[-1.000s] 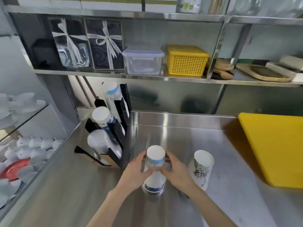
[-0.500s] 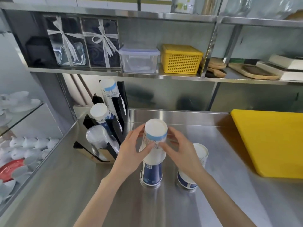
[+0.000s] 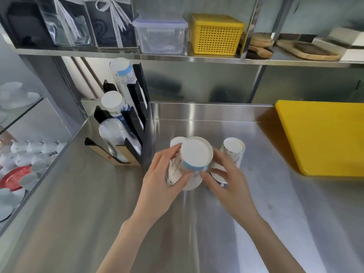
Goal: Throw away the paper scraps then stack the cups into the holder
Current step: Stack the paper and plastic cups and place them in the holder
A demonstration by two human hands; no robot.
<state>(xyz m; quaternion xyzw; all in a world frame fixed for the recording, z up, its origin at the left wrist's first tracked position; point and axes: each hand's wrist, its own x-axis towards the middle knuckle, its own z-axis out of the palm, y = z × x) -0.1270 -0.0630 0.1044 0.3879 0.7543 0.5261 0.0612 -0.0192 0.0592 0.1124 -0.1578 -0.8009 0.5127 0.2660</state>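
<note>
Both hands grip an upside-down white paper cup with a blue band (image 3: 196, 154), raised above the steel counter. My left hand (image 3: 165, 174) wraps its left side, my right hand (image 3: 226, 180) pinches its right side. Behind it peeks another inverted cup (image 3: 175, 141), partly hidden by my left fingers. A third inverted cup (image 3: 233, 149) with printed drawings stands just right of my right hand. The black cup holder (image 3: 136, 119) sits at the back left, its slots filled with tilted stacks of paper cups (image 3: 113, 102) and clear plastic cups (image 3: 114, 134). No paper scraps are visible.
A yellow cutting board (image 3: 323, 136) lies at the right on the steel counter (image 3: 78, 213). The shelf above carries a yellow basket (image 3: 216, 34), a clear container (image 3: 160, 35) and wrapped gift boxes (image 3: 86, 22). White crockery and a red plate (image 3: 13, 176) lie beyond the counter's left edge.
Both hands have lifted the blue-banded cup up off the cup it sat on and toward the camera. The view has moved closer and tilted down.
</note>
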